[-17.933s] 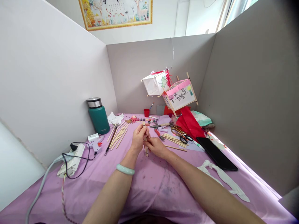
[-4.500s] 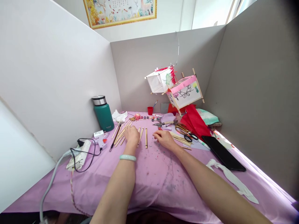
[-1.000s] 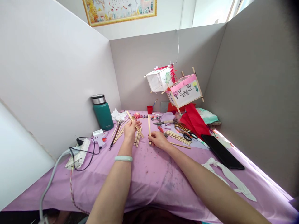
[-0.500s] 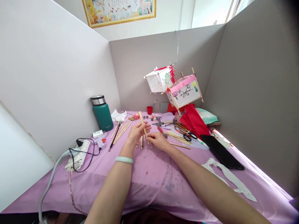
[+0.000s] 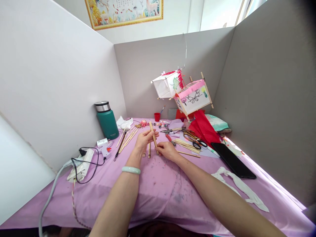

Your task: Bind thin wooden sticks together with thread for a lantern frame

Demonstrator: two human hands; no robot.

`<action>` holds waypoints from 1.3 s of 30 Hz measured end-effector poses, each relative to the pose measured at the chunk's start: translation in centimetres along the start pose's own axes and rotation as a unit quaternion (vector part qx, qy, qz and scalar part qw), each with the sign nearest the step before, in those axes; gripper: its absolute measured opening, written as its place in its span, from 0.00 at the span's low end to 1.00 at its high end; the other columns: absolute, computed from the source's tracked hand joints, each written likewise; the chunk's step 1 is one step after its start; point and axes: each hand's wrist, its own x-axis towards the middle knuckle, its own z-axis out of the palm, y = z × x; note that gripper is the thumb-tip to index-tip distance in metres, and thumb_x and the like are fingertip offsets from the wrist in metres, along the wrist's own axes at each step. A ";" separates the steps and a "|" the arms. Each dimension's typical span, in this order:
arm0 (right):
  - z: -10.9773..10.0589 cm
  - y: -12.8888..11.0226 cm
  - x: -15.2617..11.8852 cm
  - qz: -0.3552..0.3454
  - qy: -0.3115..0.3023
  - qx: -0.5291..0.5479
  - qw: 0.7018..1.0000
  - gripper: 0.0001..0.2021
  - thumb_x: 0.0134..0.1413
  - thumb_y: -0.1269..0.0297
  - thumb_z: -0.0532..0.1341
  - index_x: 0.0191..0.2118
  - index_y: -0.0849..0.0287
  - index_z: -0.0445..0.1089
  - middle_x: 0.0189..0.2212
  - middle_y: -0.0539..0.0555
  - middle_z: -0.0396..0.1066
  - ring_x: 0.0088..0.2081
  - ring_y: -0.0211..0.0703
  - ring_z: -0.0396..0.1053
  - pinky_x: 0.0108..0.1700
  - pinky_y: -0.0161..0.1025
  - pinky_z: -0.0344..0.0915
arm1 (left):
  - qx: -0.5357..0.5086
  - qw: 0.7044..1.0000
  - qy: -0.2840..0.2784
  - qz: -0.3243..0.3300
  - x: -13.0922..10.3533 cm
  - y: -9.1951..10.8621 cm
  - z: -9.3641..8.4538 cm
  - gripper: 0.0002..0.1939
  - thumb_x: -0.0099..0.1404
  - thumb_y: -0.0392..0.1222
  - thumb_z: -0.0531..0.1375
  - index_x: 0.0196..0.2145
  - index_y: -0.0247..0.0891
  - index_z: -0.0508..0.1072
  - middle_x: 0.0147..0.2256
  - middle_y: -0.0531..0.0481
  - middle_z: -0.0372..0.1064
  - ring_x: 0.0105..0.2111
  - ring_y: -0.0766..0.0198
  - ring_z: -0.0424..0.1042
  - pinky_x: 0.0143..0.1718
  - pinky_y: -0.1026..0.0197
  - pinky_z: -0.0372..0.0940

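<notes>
Light wooden sticks (image 5: 153,134), held together side by side, stand tilted above the purple tablecloth. My left hand (image 5: 145,139), below a pale green bangle (image 5: 131,170), is closed round their middle with the thumb across them. The fingers of my right hand (image 5: 166,150) pinch their lower end. How many sticks are in the bundle is hard to tell. Beneath my left hand more sticks (image 5: 149,152) with dark-marked ends lie on the cloth, partly hidden by the hand.
A green bottle (image 5: 107,120), glue gun (image 5: 105,147) and power strip (image 5: 81,166) are at left. Pliers (image 5: 170,139), scissors (image 5: 197,142), loose sticks (image 5: 186,145) and a black phone (image 5: 232,160) lie at right. Two paper lanterns (image 5: 194,97) hang at the back.
The held sticks have shifted slightly lower within my left hand, and their lower end sits a little further right. The whole view has shifted slightly.
</notes>
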 end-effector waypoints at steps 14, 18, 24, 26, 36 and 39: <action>-0.5 0.8 0.5 -0.038 -0.004 0.038 0.999 0.10 0.52 0.62 0.58 0.26 0.60 0.73 0.20 0.49 0.72 0.22 0.35 0.67 0.28 0.31 0.62 | 0.024 0.999 -0.031 0.005 -0.2 0.2 0.5 0.21 0.54 0.45 0.67 0.43 0.32 0.75 0.37 0.39 0.76 0.38 0.54 0.76 0.45 0.49 0.68; -0.3 1.1 0.6 -0.036 -0.007 0.048 0.998 0.10 0.53 0.61 0.58 0.29 0.60 0.74 0.22 0.50 0.73 0.23 0.36 0.68 0.28 0.32 0.63 | 0.021 0.997 -0.071 0.000 -0.6 0.6 0.7 0.21 0.56 0.48 0.66 0.45 0.33 0.75 0.41 0.37 0.76 0.42 0.51 0.75 0.47 0.49 0.67; -0.5 0.9 0.5 -0.038 -0.003 0.054 0.998 0.11 0.52 0.60 0.58 0.28 0.61 0.74 0.21 0.50 0.73 0.22 0.37 0.69 0.28 0.32 0.65 | 0.029 0.997 -0.075 0.016 -0.3 0.3 0.5 0.20 0.55 0.49 0.66 0.41 0.32 0.75 0.39 0.38 0.76 0.41 0.51 0.76 0.46 0.50 0.67; -0.6 0.9 0.5 -0.035 -0.011 0.055 0.998 0.11 0.53 0.60 0.58 0.29 0.61 0.74 0.21 0.50 0.73 0.23 0.37 0.69 0.29 0.32 0.65 | 0.032 0.997 -0.073 0.016 -0.2 0.2 0.5 0.20 0.55 0.49 0.66 0.40 0.32 0.76 0.39 0.38 0.76 0.40 0.53 0.76 0.46 0.50 0.67; -0.9 0.7 0.4 -0.006 -0.009 0.048 0.999 0.10 0.51 0.60 0.60 0.27 0.61 0.75 0.20 0.50 0.73 0.23 0.38 0.70 0.27 0.32 0.65 | 0.051 0.997 -0.058 0.023 -0.4 0.1 0.9 0.19 0.52 0.47 0.68 0.39 0.33 0.77 0.36 0.41 0.77 0.36 0.56 0.76 0.44 0.51 0.68; -0.9 0.7 0.3 -0.007 -0.003 0.049 0.999 0.10 0.51 0.60 0.60 0.29 0.60 0.76 0.20 0.50 0.73 0.23 0.38 0.71 0.29 0.33 0.66 | 0.054 0.996 -0.061 0.023 -0.5 0.1 0.9 0.19 0.52 0.47 0.67 0.40 0.33 0.76 0.35 0.41 0.77 0.37 0.54 0.76 0.45 0.49 0.68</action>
